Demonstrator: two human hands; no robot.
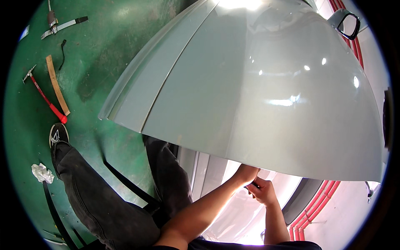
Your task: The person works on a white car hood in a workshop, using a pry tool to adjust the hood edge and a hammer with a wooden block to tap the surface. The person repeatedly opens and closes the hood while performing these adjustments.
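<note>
A large silver-grey car door point(200, 96) stands before me, its edge running just above my hands. My left hand point(246, 173) is at this lower edge, and its fingers are hidden behind the panel and my wrist. Right beside it, my right hand point(264, 192) is closed, its thumb pressed toward my left hand. A small dark thing point(254, 184) shows at the right fingers; only a bit is visible, so its kind cannot be made out. Both hands are close together below the panel, near the pale car body point(237, 212).
On the green floor point(108, 54) lie a red-handled hammer point(45, 94), a wooden strip point(57, 85), another hammer-like tool point(62, 27) and crumpled white paper point(42, 173). Black bars point(125, 180) stand by my legs. Red pipes point(318, 200) run along the wall at right.
</note>
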